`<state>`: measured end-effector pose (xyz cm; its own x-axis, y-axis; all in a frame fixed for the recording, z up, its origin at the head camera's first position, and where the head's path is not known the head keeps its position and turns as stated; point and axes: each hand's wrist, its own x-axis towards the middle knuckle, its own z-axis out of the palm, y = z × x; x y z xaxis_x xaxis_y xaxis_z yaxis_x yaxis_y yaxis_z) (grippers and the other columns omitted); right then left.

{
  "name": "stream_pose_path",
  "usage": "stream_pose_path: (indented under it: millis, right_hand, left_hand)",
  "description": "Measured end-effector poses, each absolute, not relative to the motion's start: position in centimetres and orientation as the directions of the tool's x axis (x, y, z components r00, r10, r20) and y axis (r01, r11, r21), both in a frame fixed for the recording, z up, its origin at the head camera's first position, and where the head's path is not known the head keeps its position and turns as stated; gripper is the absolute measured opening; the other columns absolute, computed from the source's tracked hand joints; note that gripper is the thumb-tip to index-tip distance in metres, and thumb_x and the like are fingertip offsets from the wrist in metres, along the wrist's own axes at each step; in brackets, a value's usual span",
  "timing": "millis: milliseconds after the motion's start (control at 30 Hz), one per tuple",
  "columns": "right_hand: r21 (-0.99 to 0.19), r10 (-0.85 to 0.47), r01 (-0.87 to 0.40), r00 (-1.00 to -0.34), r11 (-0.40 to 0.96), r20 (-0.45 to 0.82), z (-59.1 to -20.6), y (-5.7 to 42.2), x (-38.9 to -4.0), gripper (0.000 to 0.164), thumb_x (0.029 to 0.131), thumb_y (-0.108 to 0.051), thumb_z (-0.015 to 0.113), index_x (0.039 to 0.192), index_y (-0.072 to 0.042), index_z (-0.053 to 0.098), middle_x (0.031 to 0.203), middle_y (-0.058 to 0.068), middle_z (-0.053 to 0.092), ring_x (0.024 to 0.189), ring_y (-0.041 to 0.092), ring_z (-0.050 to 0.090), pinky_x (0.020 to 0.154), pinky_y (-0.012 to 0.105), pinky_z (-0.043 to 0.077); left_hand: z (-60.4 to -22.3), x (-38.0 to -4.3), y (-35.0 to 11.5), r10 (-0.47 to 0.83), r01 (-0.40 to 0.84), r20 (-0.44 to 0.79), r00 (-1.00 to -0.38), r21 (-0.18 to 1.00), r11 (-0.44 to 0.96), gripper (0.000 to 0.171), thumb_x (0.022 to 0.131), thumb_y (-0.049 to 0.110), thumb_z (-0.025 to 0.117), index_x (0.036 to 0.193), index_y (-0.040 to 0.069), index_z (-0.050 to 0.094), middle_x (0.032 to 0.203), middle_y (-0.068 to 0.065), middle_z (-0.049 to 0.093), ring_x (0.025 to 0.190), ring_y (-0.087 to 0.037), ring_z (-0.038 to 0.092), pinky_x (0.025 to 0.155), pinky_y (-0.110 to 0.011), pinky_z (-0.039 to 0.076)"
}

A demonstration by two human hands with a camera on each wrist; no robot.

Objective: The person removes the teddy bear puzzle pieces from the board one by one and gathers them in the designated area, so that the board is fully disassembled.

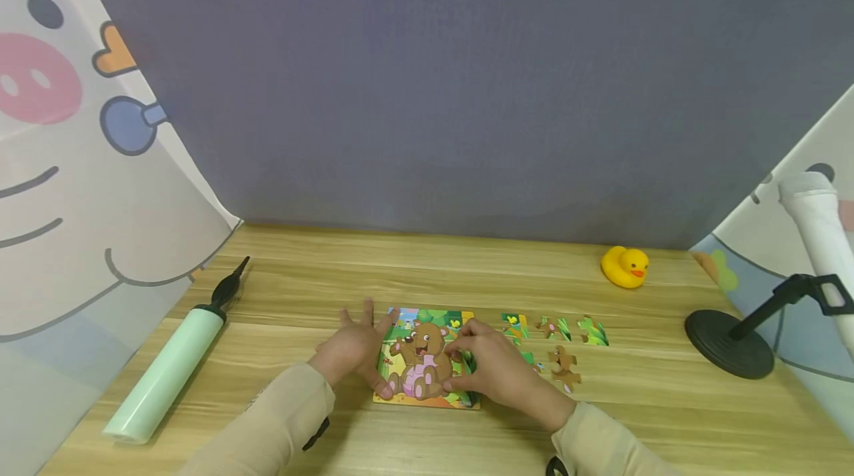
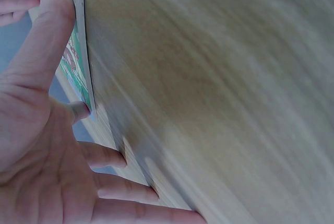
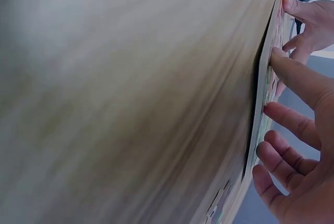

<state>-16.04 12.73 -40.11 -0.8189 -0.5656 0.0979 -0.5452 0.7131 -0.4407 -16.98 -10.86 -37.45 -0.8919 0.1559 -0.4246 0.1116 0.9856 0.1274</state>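
A bear jigsaw puzzle point(image 1: 419, 357) lies flat in its tray on the table, between the two hands. My left hand point(image 1: 353, 350) is spread along its left side, thumb on the lower left corner and index finger at the upper left. With thumb and index finger, my right hand point(image 1: 497, 365) pinches a puzzle piece at the bear's right side; the piece is largely hidden by the fingers. In the right wrist view those fingertips point(image 3: 276, 54) touch the puzzle's surface, while the other fingers hang loosely curled.
Loose pieces lie right of the puzzle: a duck piece point(image 1: 514, 324), a leaf piece point(image 1: 592, 331), a bear piece point(image 1: 564, 366) and others, one partly behind the right hand. A hand pump point(image 1: 170, 372) lies left. A rubber duck point(image 1: 625, 267) and a black-based stand point(image 1: 729, 343) are at right.
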Motion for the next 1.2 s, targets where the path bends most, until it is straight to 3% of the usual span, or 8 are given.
stream_pose_path:
  millis: [333, 633, 867, 1200]
  right_hand:
    - [-0.465, -0.609, -0.576, -0.787, 0.672, 0.095, -39.7, 12.8, -16.2, 0.035, 0.076, -0.029, 0.092, 0.104, -0.014, 0.077, 0.096, -0.007, 0.051, 0.075, 0.006, 0.043, 0.065, 0.024, 0.04]
    - [-0.474, -0.613, -0.577, -0.785, 0.665, 0.095, -40.0, 13.9, -16.5, 0.035, 0.078, -0.031, 0.09, 0.108, -0.017, 0.078, 0.108, -0.009, 0.054, 0.092, 0.013, 0.055, 0.076, 0.033, 0.053]
    - [-0.488, -0.618, -0.59, -0.776, 0.643, 0.123, -39.5, 15.5, -16.5, 0.038, 0.08, -0.028, 0.089, 0.113, -0.016, 0.076, 0.108, -0.006, 0.055, 0.087, 0.013, 0.053, 0.073, 0.028, 0.051]
    - [-0.494, -0.604, -0.578, -0.787, 0.649, 0.128, -38.4, 18.7, -16.3, 0.038, 0.082, -0.03, 0.087, 0.116, -0.017, 0.074, 0.118, 0.0, 0.06, 0.091, 0.017, 0.061, 0.074, 0.031, 0.053]
  left_hand:
    - [-37.5, -17.0, -10.7, 0.151, 0.094, -0.429, -0.89, 0.153, 0.984, 0.135, 0.055, 0.046, 0.093, 0.163, 0.018, 0.018, 0.164, -0.032, 0.008, 0.141, -0.068, 0.011, 0.079, -0.084, 0.042]
    - [-37.5, -17.0, -10.7, 0.148, 0.091, -0.432, -0.89, 0.15, 0.985, 0.135, 0.055, 0.047, 0.093, 0.163, 0.019, 0.018, 0.165, -0.032, 0.007, 0.142, -0.068, 0.01, 0.079, -0.084, 0.042]
    - [-37.3, -16.8, -10.9, 0.147, 0.088, -0.431, -0.89, 0.154, 0.984, 0.134, 0.054, 0.047, 0.093, 0.163, 0.018, 0.019, 0.165, -0.032, 0.006, 0.142, -0.067, 0.01, 0.08, -0.084, 0.042]
    - [-37.5, -16.8, -11.0, 0.178, 0.139, -0.401, -0.898, 0.123, 0.983, 0.134, 0.054, 0.047, 0.092, 0.162, 0.016, 0.019, 0.162, -0.034, 0.012, 0.139, -0.069, 0.017, 0.075, -0.08, 0.047]
